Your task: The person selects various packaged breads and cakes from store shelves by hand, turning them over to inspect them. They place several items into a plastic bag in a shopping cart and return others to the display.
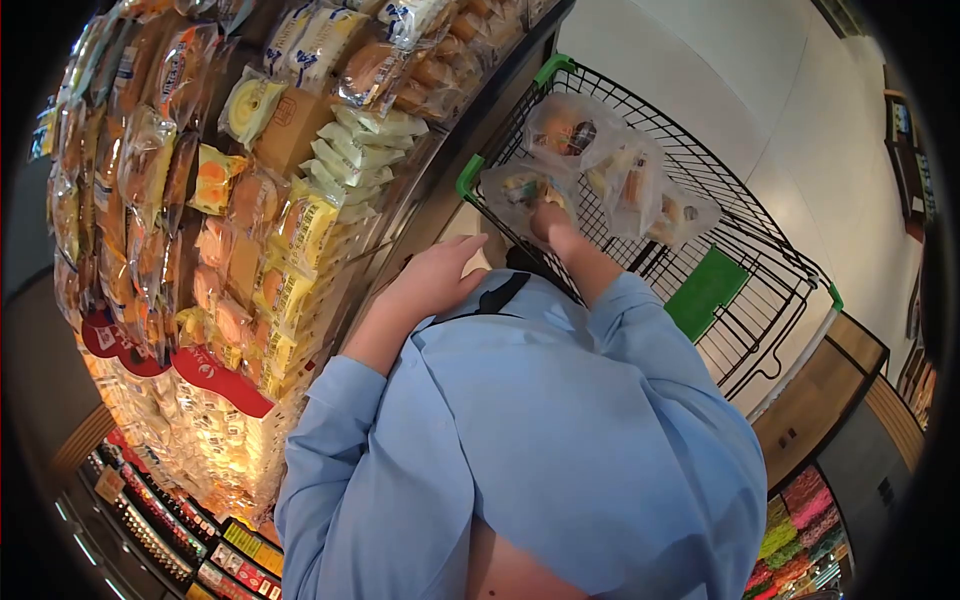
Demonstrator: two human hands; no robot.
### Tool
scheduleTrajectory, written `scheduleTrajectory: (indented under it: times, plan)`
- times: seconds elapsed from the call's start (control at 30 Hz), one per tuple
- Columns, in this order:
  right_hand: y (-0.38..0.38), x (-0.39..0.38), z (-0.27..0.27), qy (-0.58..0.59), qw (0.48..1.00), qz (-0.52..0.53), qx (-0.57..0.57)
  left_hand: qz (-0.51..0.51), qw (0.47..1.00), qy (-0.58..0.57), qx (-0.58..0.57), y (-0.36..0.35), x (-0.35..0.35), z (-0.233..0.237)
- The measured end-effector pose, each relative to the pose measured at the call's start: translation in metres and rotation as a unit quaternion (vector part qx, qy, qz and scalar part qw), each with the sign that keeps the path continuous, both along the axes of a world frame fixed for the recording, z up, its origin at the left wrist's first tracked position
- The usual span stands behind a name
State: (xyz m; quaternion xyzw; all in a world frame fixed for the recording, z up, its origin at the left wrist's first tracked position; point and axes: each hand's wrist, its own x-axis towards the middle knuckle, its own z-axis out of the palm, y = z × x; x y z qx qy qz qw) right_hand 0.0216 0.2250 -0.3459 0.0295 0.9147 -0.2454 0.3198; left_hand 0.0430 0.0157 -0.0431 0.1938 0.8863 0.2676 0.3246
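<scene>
Inside a black wire shopping cart (740,195) with green corners lie several clear plastic bags of packaged food. My right hand (549,219) reaches over the cart's near side into a clear bag (515,192) at its left end. The fingers are bent around something small and yellowish that I cannot make out. Another bag (570,130) lies just beyond, and a bag with long packages (633,185) is to the right. My left hand (445,275) is held in front of my body beside the shelf edge, fingers extended and holding nothing.
A tall display of wrapped breads and cakes (230,200) fills the left side, with red signs (220,380) along its lower edge. A green panel (707,292) is on the cart. Wooden cabinet (820,390) at the right; pale floor (850,130) beyond the cart.
</scene>
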Motion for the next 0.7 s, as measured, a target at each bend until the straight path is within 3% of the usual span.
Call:
scheduleTrajectory:
  times: [0.07, 0.17, 0.4, 0.57, 0.7]
  plan:
    - [0.007, -0.006, -0.004, -0.073, 0.996, 0.056, -0.008, 0.036, 0.998, -0.041, -0.021, -0.005, 0.002, 0.002]
    - [0.004, -0.008, -0.022, -0.101, 0.993, 0.054, -0.035, 0.077, 0.996, -0.05, -0.011, -0.016, 0.011, -0.006]
    - [-0.001, -0.004, -0.047, -0.107, 0.992, 0.06, -0.035, 0.167, 0.979, -0.117, -0.028, -0.034, 0.033, -0.012]
    - [0.007, -0.009, -0.071, -0.059, 0.994, 0.09, 0.033, 0.221, 0.971, -0.089, 0.02, -0.051, 0.055, -0.016]
    - [0.011, -0.018, -0.055, 0.037, 0.991, 0.129, 0.028, 0.262, 0.963, -0.065, 0.024, -0.059, 0.069, -0.018]
